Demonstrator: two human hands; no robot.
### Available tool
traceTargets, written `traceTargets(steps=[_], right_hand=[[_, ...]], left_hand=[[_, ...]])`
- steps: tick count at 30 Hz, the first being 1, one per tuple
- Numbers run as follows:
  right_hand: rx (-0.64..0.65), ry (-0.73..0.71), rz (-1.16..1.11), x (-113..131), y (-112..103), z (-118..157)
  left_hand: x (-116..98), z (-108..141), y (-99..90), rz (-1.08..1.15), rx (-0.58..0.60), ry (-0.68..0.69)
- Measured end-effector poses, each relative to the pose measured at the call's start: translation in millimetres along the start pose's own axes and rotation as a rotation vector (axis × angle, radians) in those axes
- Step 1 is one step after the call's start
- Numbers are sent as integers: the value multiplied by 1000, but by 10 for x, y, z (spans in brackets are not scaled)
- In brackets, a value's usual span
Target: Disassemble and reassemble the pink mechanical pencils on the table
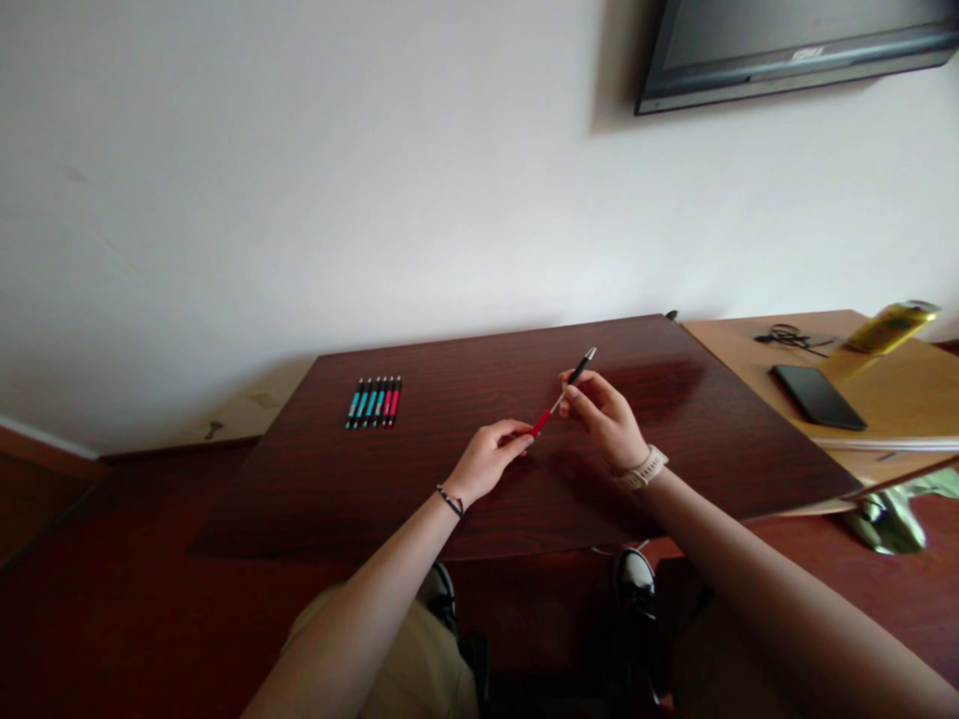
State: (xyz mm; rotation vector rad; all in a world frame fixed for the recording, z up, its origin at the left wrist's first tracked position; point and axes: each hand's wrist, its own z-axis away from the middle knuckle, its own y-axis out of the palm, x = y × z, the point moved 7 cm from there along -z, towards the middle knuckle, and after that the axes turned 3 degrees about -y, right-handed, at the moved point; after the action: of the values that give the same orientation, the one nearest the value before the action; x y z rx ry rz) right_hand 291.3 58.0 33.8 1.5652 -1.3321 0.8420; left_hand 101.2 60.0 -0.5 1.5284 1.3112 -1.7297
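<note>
Above the middle of the dark wooden table (450, 369), my two hands hold the two parts of a pen. Between the fingers of my left hand (490, 457) is the red pen barrel (540, 423), its near end hidden by the fingertips. My right hand (601, 414) pinches the black upper part of the pen (581, 366), which has a silver tip pointing up and away. A thin pale refill (556, 403) shows between the two parts. To the left, several pens (373, 403) lie side by side in a row, some light blue and some pinkish red, with black ends.
On the right, a lighter wooden desk (899, 399) carries a black phone (816, 395), a coiled black cable (786, 338) and a yellow can (891, 328). A screen (801, 60) hangs on the wall behind. Below the table are shoes (635, 577) and a crumpled bag (888, 521).
</note>
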Motion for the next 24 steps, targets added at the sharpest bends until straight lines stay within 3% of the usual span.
traceTargets(steps=[8,17,24], right_hand=[[77,50,189,-66,77,30],[180,95,252,-103,99,9],[51,135,135,-171,-105,-64]], left_hand=[[-51,-13,-24,14,-38,8],[-11,-36,-123,-15,-87,14],[0,-53,-343,-158,-129,73]])
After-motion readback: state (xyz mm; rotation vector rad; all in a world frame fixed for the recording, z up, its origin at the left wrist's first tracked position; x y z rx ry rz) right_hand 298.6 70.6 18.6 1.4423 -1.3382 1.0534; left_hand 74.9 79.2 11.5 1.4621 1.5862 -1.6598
